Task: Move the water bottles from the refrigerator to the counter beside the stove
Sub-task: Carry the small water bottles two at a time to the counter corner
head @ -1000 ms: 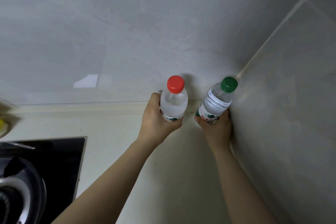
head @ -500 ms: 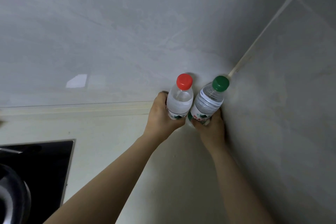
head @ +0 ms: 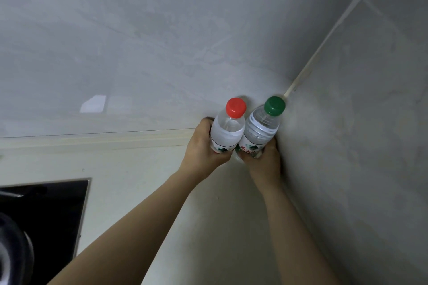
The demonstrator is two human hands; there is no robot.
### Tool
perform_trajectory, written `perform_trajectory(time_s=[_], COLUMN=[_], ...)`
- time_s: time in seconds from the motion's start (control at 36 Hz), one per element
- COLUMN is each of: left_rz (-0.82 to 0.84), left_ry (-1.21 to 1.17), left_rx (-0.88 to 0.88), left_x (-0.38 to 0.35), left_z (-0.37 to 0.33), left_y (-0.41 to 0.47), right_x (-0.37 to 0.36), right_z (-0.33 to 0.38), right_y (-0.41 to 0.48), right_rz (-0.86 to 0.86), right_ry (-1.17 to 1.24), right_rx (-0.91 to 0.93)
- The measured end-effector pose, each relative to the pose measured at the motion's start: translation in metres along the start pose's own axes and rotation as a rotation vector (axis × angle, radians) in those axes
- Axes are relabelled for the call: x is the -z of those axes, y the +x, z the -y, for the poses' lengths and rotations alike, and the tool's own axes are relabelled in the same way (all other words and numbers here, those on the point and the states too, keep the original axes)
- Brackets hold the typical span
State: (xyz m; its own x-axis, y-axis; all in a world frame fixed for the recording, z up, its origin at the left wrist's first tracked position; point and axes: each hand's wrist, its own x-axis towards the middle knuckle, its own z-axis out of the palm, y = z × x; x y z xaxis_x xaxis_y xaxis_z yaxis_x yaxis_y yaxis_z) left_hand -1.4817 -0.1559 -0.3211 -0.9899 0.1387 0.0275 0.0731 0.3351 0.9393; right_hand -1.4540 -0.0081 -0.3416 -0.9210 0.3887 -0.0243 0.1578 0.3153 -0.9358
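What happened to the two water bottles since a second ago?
The left hand slid the red-capped bottle to the right, closing the gap until it stands right against the green-capped bottle, which stays by the wall corner. Nothing was let go: the left hand still grips the red-capped bottle and the right hand the green-capped bottle, both over the counter beside the stove.

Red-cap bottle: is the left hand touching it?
Touching. Head view: the left hand curls round the lower body of the red-cap bottle, with no gap.
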Motion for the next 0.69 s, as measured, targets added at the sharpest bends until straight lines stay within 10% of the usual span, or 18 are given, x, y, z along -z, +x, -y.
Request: perform_trajectory(time_s=[0.69], left_rz=[0.064], left_ry=[0.161], left_rx=[0.044], left_x=[0.012], left_z=[-0.021], left_y=[-0.013], right_x=[0.015], right_z=[0.009], right_y=[-0.064], right_rz=[-0.188], right_ry=[0.092], right_rx=[-0.135])
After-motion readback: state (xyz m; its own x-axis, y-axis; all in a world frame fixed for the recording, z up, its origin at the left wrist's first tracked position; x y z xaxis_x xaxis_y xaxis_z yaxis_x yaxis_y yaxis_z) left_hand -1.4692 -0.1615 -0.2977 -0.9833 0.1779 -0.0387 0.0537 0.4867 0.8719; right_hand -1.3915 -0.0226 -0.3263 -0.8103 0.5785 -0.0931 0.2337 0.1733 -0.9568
